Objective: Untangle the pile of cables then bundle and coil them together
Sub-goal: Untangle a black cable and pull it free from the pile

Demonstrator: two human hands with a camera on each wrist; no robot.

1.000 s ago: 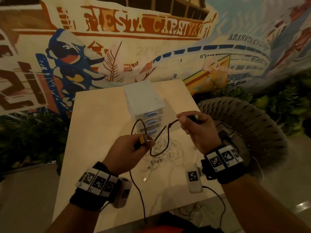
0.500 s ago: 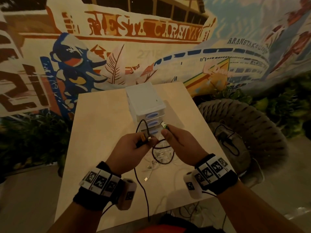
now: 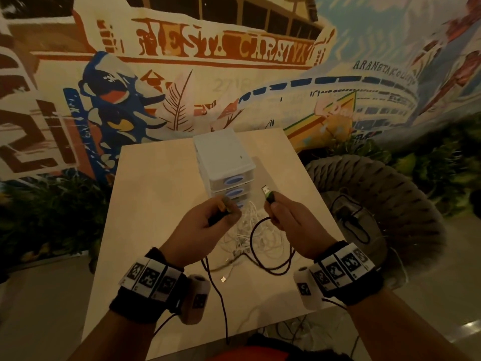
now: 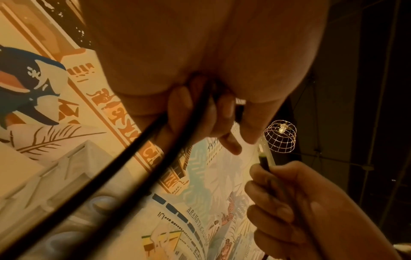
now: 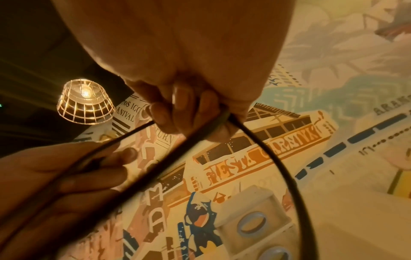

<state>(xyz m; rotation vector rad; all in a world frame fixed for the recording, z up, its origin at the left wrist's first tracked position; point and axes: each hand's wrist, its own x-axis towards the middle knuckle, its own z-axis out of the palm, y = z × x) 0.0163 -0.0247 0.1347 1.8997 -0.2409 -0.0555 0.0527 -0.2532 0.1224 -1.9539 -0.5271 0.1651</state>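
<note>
A black cable [image 3: 256, 238] runs between my hands above a pile of white cables [image 3: 247, 227] on the table [image 3: 156, 194]. My left hand [image 3: 225, 212] pinches one plug end of the black cable, and two black strands [image 4: 133, 167] run back from its fingers [image 4: 180, 109] in the left wrist view. My right hand [image 3: 272, 207] grips the other end, with the USB plug [image 3: 268, 194] sticking up out of it. From that hand the cable [image 5: 266, 149] drops in a loop to the table. A loose white connector [image 3: 223, 279] lies near the front edge.
A white drawer unit [image 3: 223, 157] stands just behind the hands at mid table. A wicker chair [image 3: 385, 194] with a dark cable on its seat sits to the right. A painted wall and plants close off the back. A wire-cage lamp [image 5: 85, 102] hangs overhead.
My right hand came in from the right to meet the left hand, then drew a little apart again, holding the USB plug upright. The black loop now hangs lower, down to the table.
</note>
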